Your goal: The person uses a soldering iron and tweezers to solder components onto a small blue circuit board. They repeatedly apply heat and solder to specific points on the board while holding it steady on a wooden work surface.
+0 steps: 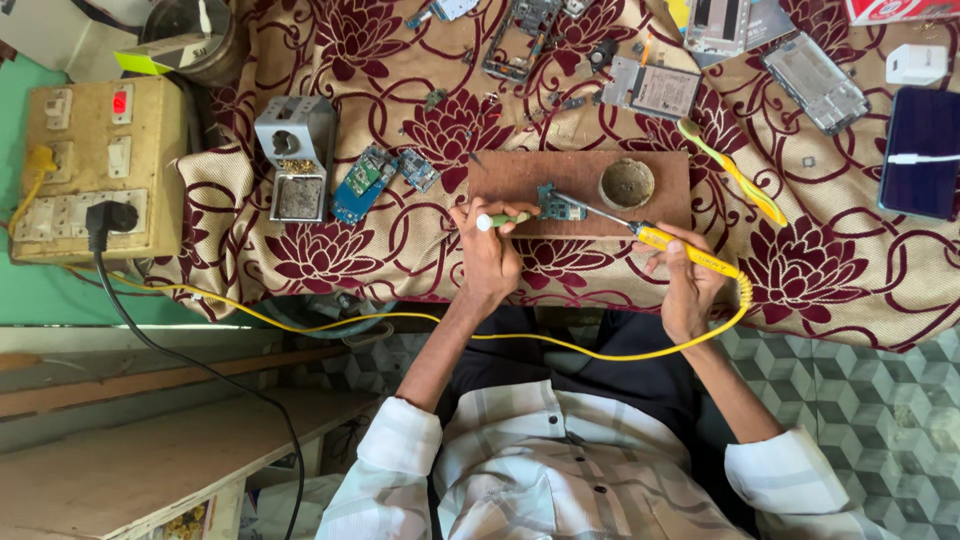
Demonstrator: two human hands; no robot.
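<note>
- Head view shows the left hand [487,250] closed around a small green-handled tool [503,220], whose tip touches a little blue circuit board [559,205].
- That board lies on a brown wooden block [520,175], beside a round tin [626,184].
- Right hand [688,285] grips a yellow soldering iron [688,251], with its metal tip on the same board.
- A yellow cable [350,322] runs from the iron across the flowered cloth [820,270] toward the socket box [90,170].

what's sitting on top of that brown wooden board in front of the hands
On the wooden board lie a small blue circuit board and a round tin. The soldering iron tip reaches the circuit board. What lies beneath the circuit board is covered.
</note>
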